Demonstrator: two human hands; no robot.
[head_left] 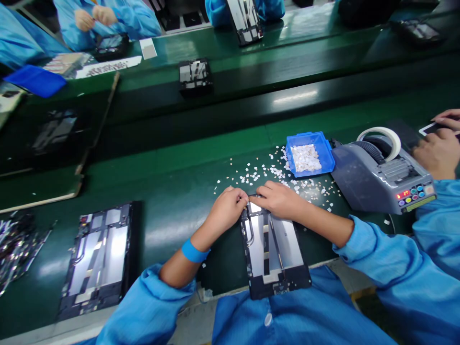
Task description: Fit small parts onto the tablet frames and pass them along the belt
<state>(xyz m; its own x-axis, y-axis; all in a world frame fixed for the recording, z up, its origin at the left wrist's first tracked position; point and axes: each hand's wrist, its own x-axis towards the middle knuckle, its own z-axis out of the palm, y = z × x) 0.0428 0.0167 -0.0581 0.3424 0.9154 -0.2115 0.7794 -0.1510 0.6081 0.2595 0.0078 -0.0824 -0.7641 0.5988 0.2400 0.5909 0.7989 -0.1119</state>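
An opened tablet (pixel 257 249), its silver inner plates and dark strips showing, lies at the table's front edge before me. At its top left corner my left hand (pixel 227 207) has thumb and forefinger pinched together; whatever they hold is too small to make out. My right hand (pixel 279 199) rests over the tablet's top edge with bent fingers closed close to the left fingertips, and what is in them is hidden. From below the right hand a thin dark rod with a silvery end (pixel 276 242) runs down across the tablet; whether it is a loose tool or a part cannot be told.
Small white pieces (pixel 247 179) lie scattered beyond the tablet, beside a blue bin (pixel 293 165) of them. A tape dispenser (pixel 381 184) stands right, near a co-worker's hand (pixel 440 151). Leftward are a stack of tablets (pixel 97 258) and blurred strips (pixel 17 249). Co-workers sit opposite.
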